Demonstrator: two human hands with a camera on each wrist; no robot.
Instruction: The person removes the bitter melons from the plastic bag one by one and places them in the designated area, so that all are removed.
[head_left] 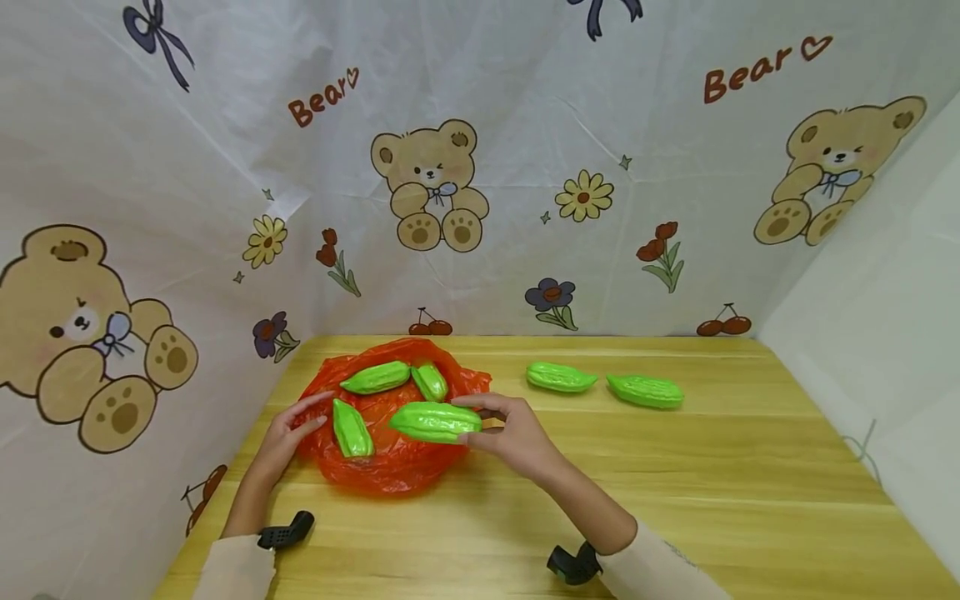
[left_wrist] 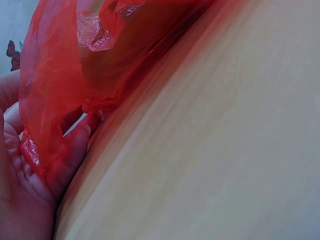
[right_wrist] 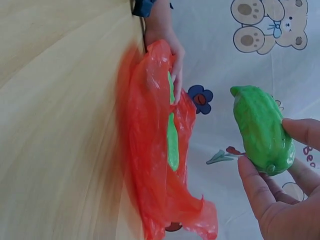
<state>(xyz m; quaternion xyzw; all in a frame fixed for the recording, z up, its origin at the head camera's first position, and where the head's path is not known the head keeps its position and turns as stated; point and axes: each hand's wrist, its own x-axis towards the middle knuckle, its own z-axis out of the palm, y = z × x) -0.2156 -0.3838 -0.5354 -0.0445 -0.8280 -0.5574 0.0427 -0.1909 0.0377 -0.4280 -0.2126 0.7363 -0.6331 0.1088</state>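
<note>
A glossy green bitter melon (head_left: 435,422) is pinched between the thumb and fingers of my right hand (head_left: 517,437). It hangs over the right part of a red plastic bag (head_left: 390,479); the right wrist view shows the melon (right_wrist: 262,131) apart from the bag (right_wrist: 150,130). Inside the spread-out bag lie three more bitter melons, among them one at the back (head_left: 377,377) and one at the left (head_left: 352,429). My left hand (head_left: 281,437) rests against the bag's left rim with fingers extended. In the left wrist view, red film partly covers that hand (left_wrist: 45,165).
Two other bitter melons lie on the wooden table (head_left: 675,500) to the right of the bag, one nearer (head_left: 560,377) and one farther right (head_left: 645,391). A white cloth (head_left: 510,83) printed with bears stands behind the table and along its left side.
</note>
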